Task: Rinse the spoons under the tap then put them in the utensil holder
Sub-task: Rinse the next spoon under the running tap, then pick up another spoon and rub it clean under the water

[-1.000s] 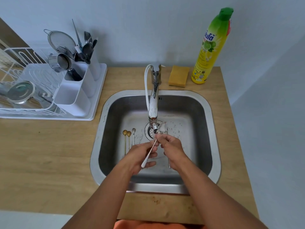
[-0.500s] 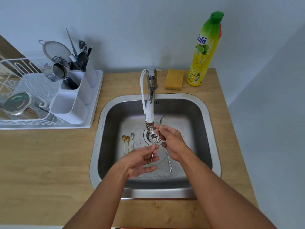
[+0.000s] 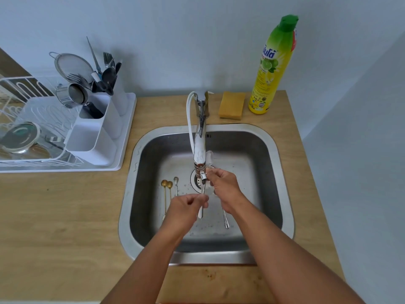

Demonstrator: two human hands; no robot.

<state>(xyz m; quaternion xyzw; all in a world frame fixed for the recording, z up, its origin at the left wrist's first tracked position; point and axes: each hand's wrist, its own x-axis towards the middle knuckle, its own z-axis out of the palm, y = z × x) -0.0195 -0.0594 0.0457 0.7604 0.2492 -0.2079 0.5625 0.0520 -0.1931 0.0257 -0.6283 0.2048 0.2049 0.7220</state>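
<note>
Now we are rinsing: our left hand pinches a silver spoon by its handle just under the tap, and our right hand curls round a second spoon whose handle sticks out below the wrist, over the sink. To do it well, we should hold each spoon tight, because wet metal is slippery, and turn the bowl part under the water so both sides get clean. Three more spoons lie on the sink floor to the left, and the white utensil holder waits on the counter, well apart, so we should shake off drips before we carry them over
</note>
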